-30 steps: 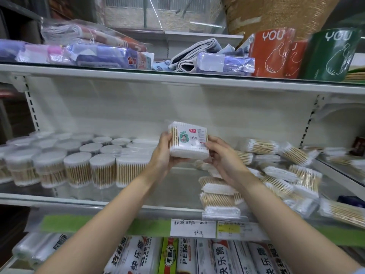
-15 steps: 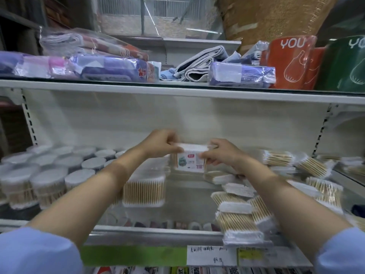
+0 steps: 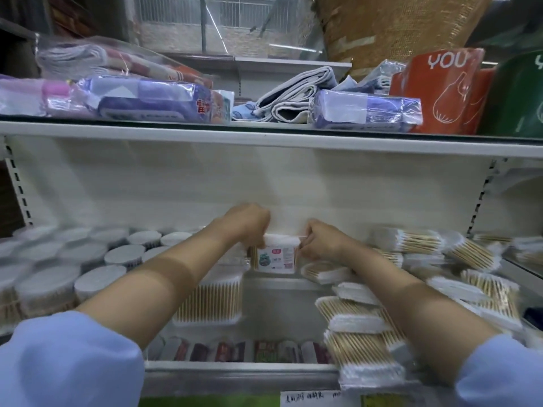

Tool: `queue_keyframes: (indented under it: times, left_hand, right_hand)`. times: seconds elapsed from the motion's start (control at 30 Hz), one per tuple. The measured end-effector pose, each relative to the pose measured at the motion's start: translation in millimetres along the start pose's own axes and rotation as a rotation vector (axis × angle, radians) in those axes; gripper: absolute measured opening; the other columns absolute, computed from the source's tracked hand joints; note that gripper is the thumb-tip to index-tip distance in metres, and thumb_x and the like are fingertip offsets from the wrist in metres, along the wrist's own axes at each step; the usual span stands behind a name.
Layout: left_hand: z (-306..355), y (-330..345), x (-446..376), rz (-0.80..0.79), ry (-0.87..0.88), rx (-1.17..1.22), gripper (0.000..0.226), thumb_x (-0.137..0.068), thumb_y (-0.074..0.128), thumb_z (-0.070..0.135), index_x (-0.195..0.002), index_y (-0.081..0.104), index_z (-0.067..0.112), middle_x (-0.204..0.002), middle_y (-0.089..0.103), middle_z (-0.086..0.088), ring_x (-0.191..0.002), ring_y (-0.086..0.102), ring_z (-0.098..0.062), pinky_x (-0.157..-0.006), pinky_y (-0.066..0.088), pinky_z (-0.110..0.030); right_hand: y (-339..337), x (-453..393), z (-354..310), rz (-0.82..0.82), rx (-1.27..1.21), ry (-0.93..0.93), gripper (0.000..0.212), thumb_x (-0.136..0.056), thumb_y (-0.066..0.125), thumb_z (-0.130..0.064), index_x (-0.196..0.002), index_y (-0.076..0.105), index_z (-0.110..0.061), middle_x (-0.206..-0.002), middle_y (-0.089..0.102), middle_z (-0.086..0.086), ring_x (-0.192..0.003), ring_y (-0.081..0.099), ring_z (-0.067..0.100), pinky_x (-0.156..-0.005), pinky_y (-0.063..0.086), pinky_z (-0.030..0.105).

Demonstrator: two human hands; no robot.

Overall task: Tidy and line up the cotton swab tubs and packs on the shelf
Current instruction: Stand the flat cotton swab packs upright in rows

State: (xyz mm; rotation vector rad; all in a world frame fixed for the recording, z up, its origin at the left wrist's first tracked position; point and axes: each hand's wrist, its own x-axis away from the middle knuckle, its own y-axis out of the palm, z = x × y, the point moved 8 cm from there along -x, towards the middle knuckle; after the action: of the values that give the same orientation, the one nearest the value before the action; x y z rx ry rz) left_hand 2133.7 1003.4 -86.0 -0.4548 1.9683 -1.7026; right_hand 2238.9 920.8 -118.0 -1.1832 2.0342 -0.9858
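White-topped labelled swab pack (image 3: 276, 255), centre frame, is pinched by left hand (image 3: 249, 223) and right hand (image 3: 321, 240). Gripping both ends likely squares it against the shelf (image 3: 273, 282) back.

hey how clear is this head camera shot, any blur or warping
Head view: the flat swab packs on the right and the round tubs are motion-smeared; the labelled square tub between both hands is sharper; wide-angle warping bows the upper shelf edge.

Above my working level I note wrapped purple packs (image 3: 152, 102), folded grey cloths (image 3: 296, 96), an orange "YOU" pack (image 3: 440, 89) and a green one (image 3: 520, 95). A handwritten price label (image 3: 311, 398) sits on the front rail.
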Motion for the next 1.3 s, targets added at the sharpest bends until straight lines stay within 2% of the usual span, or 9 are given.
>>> queue_keyframes:
  times: [0.13, 0.27, 0.5, 0.63, 0.77, 0.9, 1.07, 1.17, 1.3]
  left_hand:
    - [28, -14, -8, 0.052, 0.083, 0.115, 0.046, -0.080, 0.070, 0.037, -0.121, 0.060, 0.017, -0.114, 0.064, -0.003, -0.104, 0.057, -0.023, -0.078, 0.041, -0.025]
    - [78, -31, -12, 0.114, 0.154, 0.375, 0.036, -0.086, 0.063, 0.029, -0.120, 0.061, 0.016, -0.116, 0.065, -0.004, -0.107, 0.058, -0.021, -0.078, 0.038, -0.021]
    - [149, -38, -20, 0.227, 0.227, 0.679, 0.034, -0.081, 0.069, 0.026, -0.109, 0.062, 0.008, -0.102, 0.061, -0.004, -0.093, 0.055, -0.016, -0.065, 0.036, -0.022]
    - [191, -31, -17, 0.196, 0.315, 0.647, 0.048, -0.079, 0.072, 0.034, -0.120, 0.060, 0.014, -0.114, 0.064, -0.006, -0.102, 0.060, -0.023, -0.081, 0.046, -0.029]
    - [187, -24, -24, 0.289, 0.267, 0.752, 0.037, -0.078, 0.072, 0.035, -0.111, 0.069, 0.020, -0.105, 0.070, -0.002, -0.095, 0.065, -0.019, -0.078, 0.047, -0.024]
    - [160, -26, -20, 0.388, 0.173, 0.885, 0.029, -0.078, 0.066, 0.037, -0.084, 0.066, 0.008, -0.081, 0.065, -0.003, -0.077, 0.060, -0.016, -0.065, 0.039, -0.021]
    - [106, -14, -4, 0.329, -0.041, 1.437, 0.016, -0.090, 0.056, 0.019, -0.078, 0.058, 0.009, -0.088, 0.067, -0.020, -0.077, 0.067, -0.032, -0.078, 0.057, -0.045]
    - [91, -12, 17, 0.232, -0.042, 1.806, 0.020, -0.096, 0.041, 0.008, -0.087, 0.058, 0.002, -0.082, 0.065, -0.017, -0.069, 0.064, -0.023, -0.067, 0.057, -0.028]
    - [75, -1, 40, 0.194, -0.053, 2.025, 0.026, -0.095, 0.037, 0.010, -0.102, 0.059, -0.004, -0.088, 0.067, -0.020, -0.069, 0.068, -0.023, -0.062, 0.058, -0.029]
  right_hand:
    - [-30, 8, -1, 0.075, -0.049, -0.039, 0.035, -0.078, 0.071, -0.010, -0.108, 0.054, -0.008, -0.103, 0.062, 0.010, -0.101, 0.059, 0.028, -0.090, 0.047, 0.038]
    - [-65, 24, 2, 0.154, 0.013, -0.040, 0.027, -0.084, 0.063, -0.011, -0.110, 0.057, -0.010, -0.110, 0.066, 0.008, -0.106, 0.059, 0.023, -0.091, 0.045, 0.031]
    - [-120, 73, 37, 0.413, -0.049, -0.019, 0.021, -0.084, 0.051, -0.004, -0.099, 0.065, -0.010, -0.096, 0.066, 0.005, -0.088, 0.058, 0.020, -0.067, 0.041, 0.024]
    - [-133, 94, 49, 0.478, -0.026, 0.000, 0.025, -0.083, 0.049, 0.000, -0.095, 0.068, -0.010, -0.081, 0.062, -0.001, -0.079, 0.055, 0.017, -0.057, 0.039, 0.020]
    - [-138, 103, 60, 0.532, -0.002, 0.037, 0.021, -0.086, 0.050, -0.008, -0.096, 0.065, -0.020, -0.104, 0.061, 0.004, -0.099, 0.056, 0.021, -0.083, 0.047, 0.032]
    - [-141, 109, 61, 0.563, -0.018, 0.032, 0.035, -0.091, 0.051, -0.022, -0.126, 0.051, -0.022, -0.135, 0.043, 0.003, -0.130, 0.033, 0.021, -0.109, 0.029, 0.043]
    - [-120, 100, 54, 0.531, -0.273, 0.005, 0.074, -0.086, 0.063, -0.033, -0.146, 0.021, -0.022, -0.149, 0.025, 0.003, -0.139, 0.023, 0.019, -0.115, 0.023, 0.044]
    - [-99, 89, 42, 0.446, -0.482, -0.001, 0.077, -0.086, 0.065, -0.033, -0.146, 0.019, -0.022, -0.147, 0.033, 0.005, -0.133, 0.036, 0.021, -0.112, 0.031, 0.041]
    - [-63, 84, 25, 0.272, -1.012, -0.022, 0.055, -0.088, 0.062, -0.020, -0.136, 0.035, -0.014, -0.119, 0.062, 0.009, -0.101, 0.065, 0.021, -0.088, 0.054, 0.039]
